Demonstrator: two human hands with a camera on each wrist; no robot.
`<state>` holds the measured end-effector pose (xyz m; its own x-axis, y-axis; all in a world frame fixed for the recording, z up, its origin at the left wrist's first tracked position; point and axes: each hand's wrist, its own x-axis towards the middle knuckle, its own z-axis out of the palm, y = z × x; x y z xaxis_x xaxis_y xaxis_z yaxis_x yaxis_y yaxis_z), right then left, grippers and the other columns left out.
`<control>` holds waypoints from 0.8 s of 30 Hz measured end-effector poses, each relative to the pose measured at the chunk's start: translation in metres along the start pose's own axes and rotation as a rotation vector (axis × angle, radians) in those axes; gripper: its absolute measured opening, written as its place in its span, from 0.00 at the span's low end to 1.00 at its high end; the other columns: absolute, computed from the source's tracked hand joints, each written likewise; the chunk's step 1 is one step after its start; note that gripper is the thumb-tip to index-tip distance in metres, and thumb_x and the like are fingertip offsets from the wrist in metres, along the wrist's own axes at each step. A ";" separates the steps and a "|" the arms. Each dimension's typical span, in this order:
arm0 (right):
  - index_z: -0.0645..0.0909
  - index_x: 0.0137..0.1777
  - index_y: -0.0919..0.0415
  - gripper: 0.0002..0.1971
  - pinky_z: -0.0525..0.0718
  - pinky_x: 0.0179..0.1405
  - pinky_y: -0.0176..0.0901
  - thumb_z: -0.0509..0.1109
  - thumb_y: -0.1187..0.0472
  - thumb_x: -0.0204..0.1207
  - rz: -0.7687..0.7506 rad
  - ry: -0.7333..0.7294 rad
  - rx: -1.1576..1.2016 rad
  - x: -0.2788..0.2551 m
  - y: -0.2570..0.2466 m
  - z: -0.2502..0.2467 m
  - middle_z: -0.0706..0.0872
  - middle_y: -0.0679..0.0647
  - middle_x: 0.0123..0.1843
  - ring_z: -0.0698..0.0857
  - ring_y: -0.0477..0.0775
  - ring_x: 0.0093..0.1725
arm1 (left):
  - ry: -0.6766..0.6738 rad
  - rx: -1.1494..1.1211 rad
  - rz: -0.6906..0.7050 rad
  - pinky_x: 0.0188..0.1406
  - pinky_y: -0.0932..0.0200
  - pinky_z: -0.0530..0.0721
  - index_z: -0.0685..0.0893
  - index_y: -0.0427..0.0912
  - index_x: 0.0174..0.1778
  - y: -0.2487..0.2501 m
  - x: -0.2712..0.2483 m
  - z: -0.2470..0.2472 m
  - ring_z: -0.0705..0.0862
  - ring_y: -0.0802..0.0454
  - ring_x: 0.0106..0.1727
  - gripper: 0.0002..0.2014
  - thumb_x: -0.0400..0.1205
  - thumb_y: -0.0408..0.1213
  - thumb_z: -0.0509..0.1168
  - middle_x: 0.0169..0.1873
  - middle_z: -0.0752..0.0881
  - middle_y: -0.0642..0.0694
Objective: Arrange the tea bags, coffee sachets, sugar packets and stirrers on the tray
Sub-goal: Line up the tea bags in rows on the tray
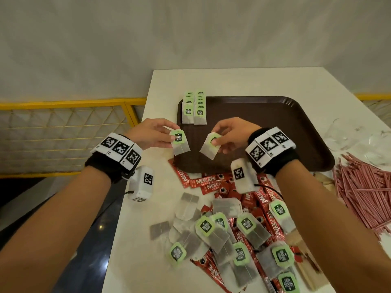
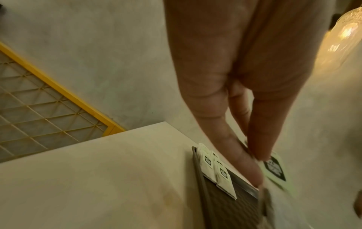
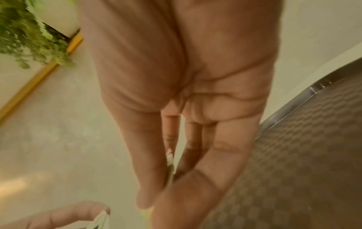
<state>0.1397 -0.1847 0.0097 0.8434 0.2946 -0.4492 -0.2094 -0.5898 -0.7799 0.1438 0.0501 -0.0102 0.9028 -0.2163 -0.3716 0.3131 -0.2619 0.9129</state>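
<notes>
So each hand pinches a tea bag: left hand (image 1: 153, 133), right hand (image 1: 229, 134). I'd lay them flat, overlapping the rows (image 1: 194, 107) on the tray (image 1: 285, 127).

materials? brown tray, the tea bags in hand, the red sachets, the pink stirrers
Dark brown tray: looks like moulded plastic, textured floor, glossy rim.
White tea bags with green tags: thin translucent filter paper, dark leaf showing through; card tags.
Red Nescafe coffee sachets: glossy film, probably foil laminate.
Pink stirrers: thin straight sticks, plastic or paper; unclear.
</notes>
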 end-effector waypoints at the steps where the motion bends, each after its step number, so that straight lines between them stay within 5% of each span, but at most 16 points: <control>1: 0.79 0.50 0.63 0.07 0.87 0.30 0.36 0.70 0.72 0.75 0.008 0.010 0.016 0.010 -0.002 -0.004 0.85 0.57 0.39 0.85 0.47 0.28 | 0.007 0.004 0.006 0.40 0.62 0.89 0.83 0.41 0.49 0.003 0.009 -0.001 0.87 0.51 0.44 0.12 0.77 0.20 0.65 0.41 0.85 0.42; 5: 0.79 0.62 0.65 0.15 0.89 0.48 0.48 0.66 0.75 0.77 0.051 0.033 -0.042 0.053 -0.009 -0.012 0.86 0.61 0.50 0.86 0.58 0.45 | 0.036 0.030 0.018 0.43 0.60 0.88 0.84 0.37 0.51 0.011 0.047 -0.001 0.85 0.51 0.43 0.12 0.78 0.18 0.63 0.38 0.83 0.42; 9: 0.80 0.62 0.63 0.17 0.85 0.58 0.56 0.67 0.74 0.75 0.063 0.127 -0.221 0.095 -0.013 -0.019 0.87 0.62 0.55 0.88 0.60 0.54 | 0.069 0.141 0.053 0.40 0.63 0.88 0.81 0.35 0.59 0.016 0.086 -0.003 0.83 0.53 0.40 0.15 0.78 0.18 0.63 0.37 0.78 0.44; 15: 0.81 0.59 0.62 0.13 0.85 0.57 0.48 0.72 0.67 0.74 0.044 0.254 -0.290 0.138 -0.016 -0.026 0.86 0.60 0.58 0.85 0.58 0.57 | 0.150 0.238 0.103 0.35 0.67 0.87 0.82 0.31 0.56 0.013 0.135 -0.012 0.82 0.51 0.40 0.13 0.76 0.20 0.67 0.37 0.78 0.45; 19: 0.82 0.60 0.63 0.14 0.82 0.54 0.41 0.72 0.65 0.75 0.016 0.297 -0.344 0.151 -0.018 -0.026 0.85 0.59 0.60 0.80 0.52 0.48 | 0.213 0.466 0.164 0.30 0.73 0.84 0.85 0.37 0.53 0.011 0.148 -0.010 0.81 0.55 0.37 0.11 0.75 0.26 0.71 0.38 0.81 0.47; 24: 0.81 0.60 0.62 0.14 0.81 0.39 0.38 0.72 0.63 0.74 0.018 0.318 -0.370 0.161 -0.012 -0.018 0.83 0.58 0.61 0.79 0.54 0.42 | 0.269 0.628 0.224 0.50 0.56 0.85 0.86 0.36 0.54 0.009 0.152 -0.005 0.81 0.51 0.42 0.12 0.75 0.30 0.72 0.41 0.84 0.43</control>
<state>0.2868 -0.1431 -0.0453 0.9629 0.0716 -0.2602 -0.0838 -0.8373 -0.5402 0.2853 0.0198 -0.0571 0.9923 -0.1099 -0.0579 -0.0441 -0.7474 0.6630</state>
